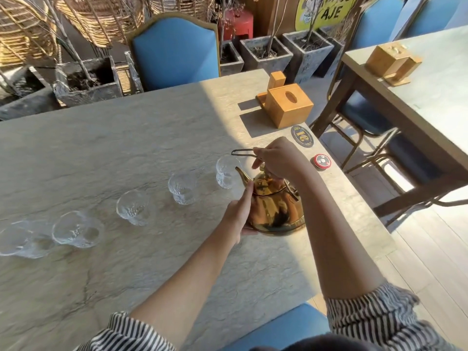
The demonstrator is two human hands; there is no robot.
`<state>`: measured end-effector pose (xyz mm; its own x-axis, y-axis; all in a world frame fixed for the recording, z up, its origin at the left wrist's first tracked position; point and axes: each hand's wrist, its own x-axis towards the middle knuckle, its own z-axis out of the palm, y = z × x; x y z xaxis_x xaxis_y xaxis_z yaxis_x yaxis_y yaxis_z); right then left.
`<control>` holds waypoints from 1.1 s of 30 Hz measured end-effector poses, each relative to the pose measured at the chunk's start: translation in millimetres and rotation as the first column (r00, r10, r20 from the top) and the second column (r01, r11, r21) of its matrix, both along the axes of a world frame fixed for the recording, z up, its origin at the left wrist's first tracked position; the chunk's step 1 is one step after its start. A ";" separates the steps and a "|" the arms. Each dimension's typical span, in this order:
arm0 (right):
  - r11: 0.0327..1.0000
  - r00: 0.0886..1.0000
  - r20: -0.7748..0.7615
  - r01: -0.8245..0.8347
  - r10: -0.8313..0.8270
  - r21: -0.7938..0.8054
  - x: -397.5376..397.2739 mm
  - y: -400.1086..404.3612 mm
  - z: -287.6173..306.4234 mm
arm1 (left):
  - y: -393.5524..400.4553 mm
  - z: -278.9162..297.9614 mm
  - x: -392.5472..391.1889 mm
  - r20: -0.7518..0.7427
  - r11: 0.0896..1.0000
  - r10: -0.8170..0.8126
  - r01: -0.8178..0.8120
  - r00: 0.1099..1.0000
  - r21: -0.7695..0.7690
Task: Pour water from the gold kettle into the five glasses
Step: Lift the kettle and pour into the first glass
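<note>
Gold kettle (pixel 274 206) — right hand (pixel 277 159) pinching its handle, left hand (pixel 239 214) cupping its side — spout beside far-right glass (pixel 227 174): a quick tilt risks spillage.

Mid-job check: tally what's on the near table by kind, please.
Clear textured glasses: 5
Shiny gold metal kettle: 1
Square wooden tissue box: 1
Dark oval number badge: 1
Round red call button: 1
Total: 9
</note>
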<state>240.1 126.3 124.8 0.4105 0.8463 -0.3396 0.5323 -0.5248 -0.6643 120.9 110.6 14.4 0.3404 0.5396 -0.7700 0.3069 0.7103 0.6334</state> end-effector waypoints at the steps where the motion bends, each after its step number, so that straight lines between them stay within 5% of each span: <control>1: 1.000 1.000 0.008 -0.006 0.006 -0.008 -0.2 1.0 1.7 | -0.6 0.7 0.6 0.004 1.000 0.002 -0.002 1.000 -0.003; 33: 0.990 0.973 0.200 -0.094 0.113 -0.103 -9.9 7.6 34.0 | -6.0 26.4 4.7 0.070 0.997 -0.064 0.067 0.995 -0.037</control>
<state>230.2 133.9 158.8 0.3914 0.8568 -0.3358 0.7068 -0.5135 -0.4865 125.6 104.6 40.9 0.4272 0.4838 -0.7638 0.3102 0.7151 0.6264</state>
